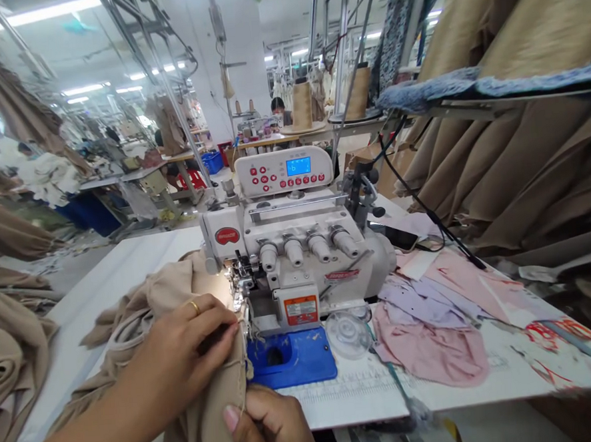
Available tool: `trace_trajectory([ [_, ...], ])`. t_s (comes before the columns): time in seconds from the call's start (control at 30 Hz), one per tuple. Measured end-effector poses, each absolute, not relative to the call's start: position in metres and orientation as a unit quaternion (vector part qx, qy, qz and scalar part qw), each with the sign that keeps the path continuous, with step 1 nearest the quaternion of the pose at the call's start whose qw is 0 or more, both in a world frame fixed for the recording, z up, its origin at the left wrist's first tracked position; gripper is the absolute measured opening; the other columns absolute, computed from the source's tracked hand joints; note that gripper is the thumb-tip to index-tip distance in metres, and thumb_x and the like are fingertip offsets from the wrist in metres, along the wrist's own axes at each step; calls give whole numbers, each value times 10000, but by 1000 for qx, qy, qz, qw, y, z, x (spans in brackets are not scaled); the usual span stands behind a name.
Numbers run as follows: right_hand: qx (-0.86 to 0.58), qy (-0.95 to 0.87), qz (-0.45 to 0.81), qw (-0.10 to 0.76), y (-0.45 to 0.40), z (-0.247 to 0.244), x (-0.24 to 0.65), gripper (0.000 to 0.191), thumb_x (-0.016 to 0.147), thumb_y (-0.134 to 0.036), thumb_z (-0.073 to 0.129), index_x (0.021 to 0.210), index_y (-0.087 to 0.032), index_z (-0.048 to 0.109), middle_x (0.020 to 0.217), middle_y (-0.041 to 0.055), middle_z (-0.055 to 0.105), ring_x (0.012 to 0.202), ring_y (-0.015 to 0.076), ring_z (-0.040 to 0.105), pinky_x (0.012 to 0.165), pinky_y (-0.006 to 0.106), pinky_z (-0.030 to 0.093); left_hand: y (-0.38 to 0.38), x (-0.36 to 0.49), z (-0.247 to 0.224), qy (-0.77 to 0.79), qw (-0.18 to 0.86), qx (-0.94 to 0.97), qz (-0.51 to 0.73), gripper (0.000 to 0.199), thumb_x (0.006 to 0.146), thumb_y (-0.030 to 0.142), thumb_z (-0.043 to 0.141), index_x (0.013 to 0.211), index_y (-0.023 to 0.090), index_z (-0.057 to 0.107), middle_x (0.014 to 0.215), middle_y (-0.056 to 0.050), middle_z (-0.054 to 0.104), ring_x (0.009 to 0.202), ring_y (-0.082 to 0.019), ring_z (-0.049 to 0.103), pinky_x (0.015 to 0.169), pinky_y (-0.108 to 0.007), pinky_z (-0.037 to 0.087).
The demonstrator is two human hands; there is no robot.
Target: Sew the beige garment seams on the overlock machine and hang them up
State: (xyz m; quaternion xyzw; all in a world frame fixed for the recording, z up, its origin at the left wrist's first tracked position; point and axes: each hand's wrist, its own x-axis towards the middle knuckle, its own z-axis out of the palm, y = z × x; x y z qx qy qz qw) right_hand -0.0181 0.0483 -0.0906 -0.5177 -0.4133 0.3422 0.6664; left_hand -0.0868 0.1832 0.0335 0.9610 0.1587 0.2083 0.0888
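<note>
Tan fabric (207,413) lies at the left of a white overlock sewing machine (302,247), its edge running up to the lit needle area. My left hand (197,340), with a ring on one finger, pinches the fabric's edge just below the presser foot. Lower down, at the front edge of the table, my right hand (272,422) grips the same edge between thumb and fingers. The blue plate (304,357) of the machine is right beside the fabric edge.
Pink and lavender cloth (433,346) lies right of the machine, near a clear round dish (349,333) and a dark phone (394,235). Brown fabric (522,167) hangs at the right. More tan fabric (13,358) is at the far left. Thread cones (302,105) stand behind.
</note>
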Motion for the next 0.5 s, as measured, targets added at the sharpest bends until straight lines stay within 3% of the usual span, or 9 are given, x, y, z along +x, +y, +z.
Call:
trace_trajectory([
  [0.17,-516,-414,354,661,48,-91,-16,468,943,-473,477,582,-188,391,586,-35,368,568,123,389,526,269,225,188,-85,30,200,155,951,176,178,950,283,517,842,216,641,760,19,646,672,-129,599,608,-229,457],
  [0.33,-519,-460,352,628,48,-92,-10,398,936,-417,465,612,-193,409,617,-23,426,593,133,439,547,270,253,189,-91,29,152,135,956,210,148,951,263,548,993,265,690,957,16,697,862,-135,654,767,-223,488],
  [0.5,-518,-439,342,649,49,-96,-15,458,945,-477,461,591,-192,402,586,-27,401,562,128,412,528,273,243,188,-90,33,177,125,955,202,141,930,273,562,915,248,700,875,15,700,797,-135,653,718,-229,481],
])
